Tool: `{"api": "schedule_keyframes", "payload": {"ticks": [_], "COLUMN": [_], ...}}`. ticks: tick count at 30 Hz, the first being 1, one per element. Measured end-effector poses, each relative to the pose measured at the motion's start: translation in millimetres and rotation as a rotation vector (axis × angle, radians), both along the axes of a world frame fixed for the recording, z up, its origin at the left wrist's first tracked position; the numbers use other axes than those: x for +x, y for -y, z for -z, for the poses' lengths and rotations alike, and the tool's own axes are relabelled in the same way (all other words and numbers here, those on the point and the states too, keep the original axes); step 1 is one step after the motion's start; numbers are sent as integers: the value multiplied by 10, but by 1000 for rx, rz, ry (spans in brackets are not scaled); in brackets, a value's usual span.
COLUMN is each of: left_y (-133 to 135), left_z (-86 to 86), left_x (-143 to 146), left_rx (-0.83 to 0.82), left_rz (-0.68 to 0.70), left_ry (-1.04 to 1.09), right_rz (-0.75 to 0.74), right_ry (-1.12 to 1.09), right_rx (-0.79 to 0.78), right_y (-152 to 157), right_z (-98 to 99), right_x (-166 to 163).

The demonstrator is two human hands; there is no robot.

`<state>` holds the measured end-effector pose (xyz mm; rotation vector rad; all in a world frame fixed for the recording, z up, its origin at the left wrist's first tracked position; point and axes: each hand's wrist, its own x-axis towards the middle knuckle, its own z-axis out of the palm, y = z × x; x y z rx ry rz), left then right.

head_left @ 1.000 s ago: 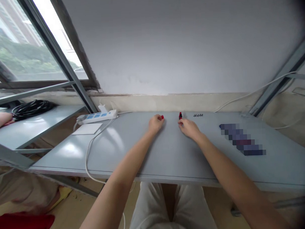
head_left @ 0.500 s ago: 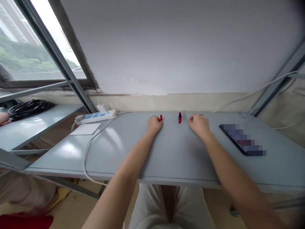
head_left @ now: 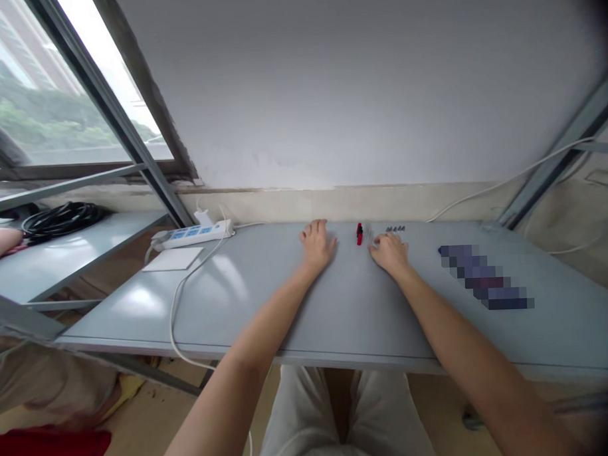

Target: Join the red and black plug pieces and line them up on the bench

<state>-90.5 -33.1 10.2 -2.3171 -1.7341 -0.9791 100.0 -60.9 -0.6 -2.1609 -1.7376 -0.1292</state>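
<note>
My left hand [head_left: 317, 247] lies on the grey desk with its fingers spread and nothing visible in it. The red piece it held earlier is out of sight; I cannot tell whether it is under the palm. My right hand [head_left: 390, 253] rests on the desk with its fingers loosely bent and apart, holding nothing I can see. Between the hands stands a small red and black object [head_left: 359, 234], too small to name. Beside it are thin, pale pieces [head_left: 369, 233], hard to make out. Just beyond the right fingers sits a row of several small dark parts [head_left: 395, 229].
A phone-like slab [head_left: 485, 278], blurred out, lies at the right. On the left are a power strip [head_left: 197, 233], a white card [head_left: 173, 259] and a white cable [head_left: 171, 312] hanging over the front edge. Black cable coils [head_left: 67, 219] and another person's arm [head_left: 3, 245] are farther left.
My left hand has opened from its pinch, and the red piece no longer shows. My right hand has shifted slightly left and loosened, uncovering the row of dark parts.
</note>
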Motion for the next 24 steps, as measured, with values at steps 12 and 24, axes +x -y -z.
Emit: {"api": "schedule_keyframes", "payload": {"ticks": [12,24], "left_y": [86,-19], "left_z": [82,105], "left_x": [519,620], "left_rx": [-78,-163], "left_rz": [286,271], "left_ry": [-193,-38], "right_rz": [31,22], "right_ry": [-40,-40], "right_rx": [36,23], "right_y": [-65,-92], "right_z": [72,91], "right_x": [2,-18]}}
